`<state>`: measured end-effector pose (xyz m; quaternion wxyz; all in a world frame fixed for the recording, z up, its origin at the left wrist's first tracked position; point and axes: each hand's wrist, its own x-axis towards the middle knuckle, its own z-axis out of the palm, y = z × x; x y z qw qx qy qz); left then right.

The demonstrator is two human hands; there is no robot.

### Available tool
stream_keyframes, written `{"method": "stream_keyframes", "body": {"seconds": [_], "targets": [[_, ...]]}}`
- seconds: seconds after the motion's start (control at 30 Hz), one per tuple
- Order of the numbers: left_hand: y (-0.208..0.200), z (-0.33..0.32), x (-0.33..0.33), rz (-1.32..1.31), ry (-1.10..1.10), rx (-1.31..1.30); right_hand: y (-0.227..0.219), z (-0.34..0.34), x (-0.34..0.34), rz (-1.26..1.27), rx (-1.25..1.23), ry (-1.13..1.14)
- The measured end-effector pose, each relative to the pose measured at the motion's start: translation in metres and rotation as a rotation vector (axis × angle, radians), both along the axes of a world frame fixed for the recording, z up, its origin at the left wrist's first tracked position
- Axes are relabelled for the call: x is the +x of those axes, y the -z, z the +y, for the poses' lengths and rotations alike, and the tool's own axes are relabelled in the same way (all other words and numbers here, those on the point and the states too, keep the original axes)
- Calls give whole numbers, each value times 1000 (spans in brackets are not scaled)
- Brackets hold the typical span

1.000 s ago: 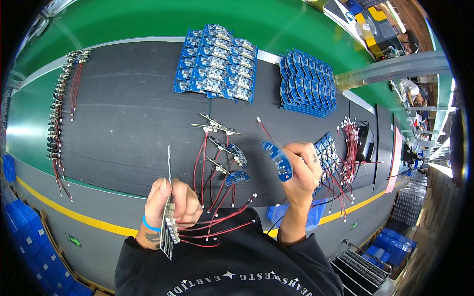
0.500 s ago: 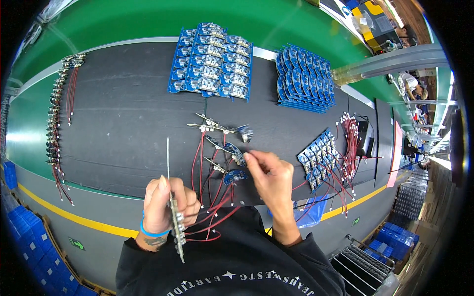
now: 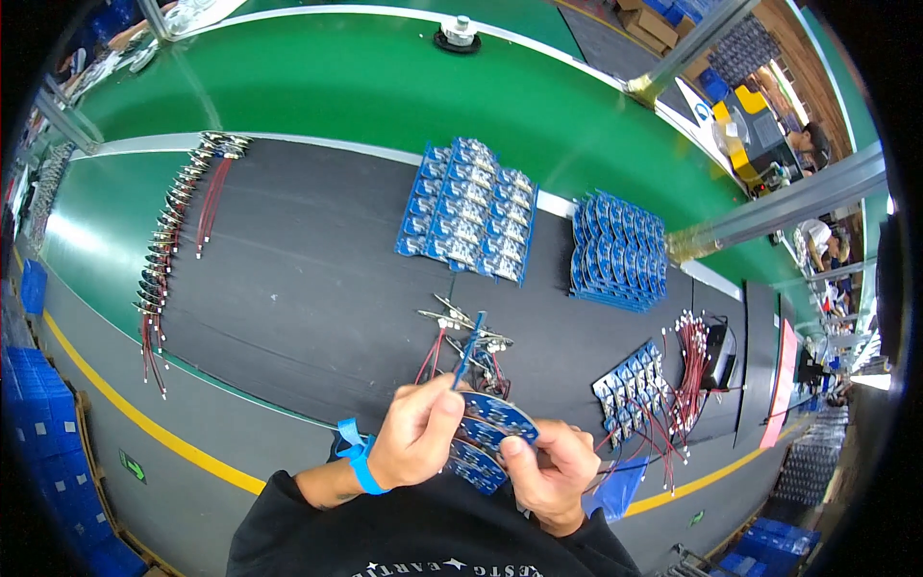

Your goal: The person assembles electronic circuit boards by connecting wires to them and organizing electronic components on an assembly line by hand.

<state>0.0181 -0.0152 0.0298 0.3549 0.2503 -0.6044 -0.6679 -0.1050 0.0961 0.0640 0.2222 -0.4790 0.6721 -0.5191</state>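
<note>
Near my body I hold up a blue circuit board panel (image 3: 500, 412) with curved, rounded sections. My right hand (image 3: 558, 469) pinches its right edge between thumb and fingers. My left hand (image 3: 420, 435) is closed at the panel's upper left, where a narrow blue strip (image 3: 470, 348) sticks up from the fingertips. Whether the strip is still joined to the panel, I cannot tell. Just beyond my hands, several small circuit boards (image 3: 452, 315) with red and dark wires lie loosely on the black mat, partly hidden by the panel and strip.
Blue board panels with silvery parts (image 3: 466, 213) and a stack of blue panels (image 3: 620, 252) lie at the back. At right are a wired panel (image 3: 630, 385), bundled red wires (image 3: 690, 370) and a black device (image 3: 719, 358). Wired boards (image 3: 162, 252) line the far left.
The panel was edge-on in my left hand; now its blue face shows and both hands hold it. My right hand has left the loose wired boards. The view has shifted.
</note>
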Motion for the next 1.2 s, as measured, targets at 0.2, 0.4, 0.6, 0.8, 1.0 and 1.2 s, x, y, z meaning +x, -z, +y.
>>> {"method": "stream_keyframes", "body": {"seconds": [0.2, 0.4, 0.6, 0.8, 1.0, 1.2], "targets": [[13, 6, 11, -82, 163, -194, 2, -5, -3, -83, -117, 156], [22, 16, 12, 201, 304, 82, 4, -9, -4, -323, -93, 125], [26, 29, 15, 414, 401, 658, 14, -12, -1, -485, -113, 154], [33, 35, 7, 472, 452, 802, 19, -12, 0, -552, -128, 251], [48, 26, 21, 234, 207, 337, 5, -29, -2, -448, -22, 167], [36, 12, -10, -142, -3, -280, 16, -21, -5, -238, -114, 241]]}}
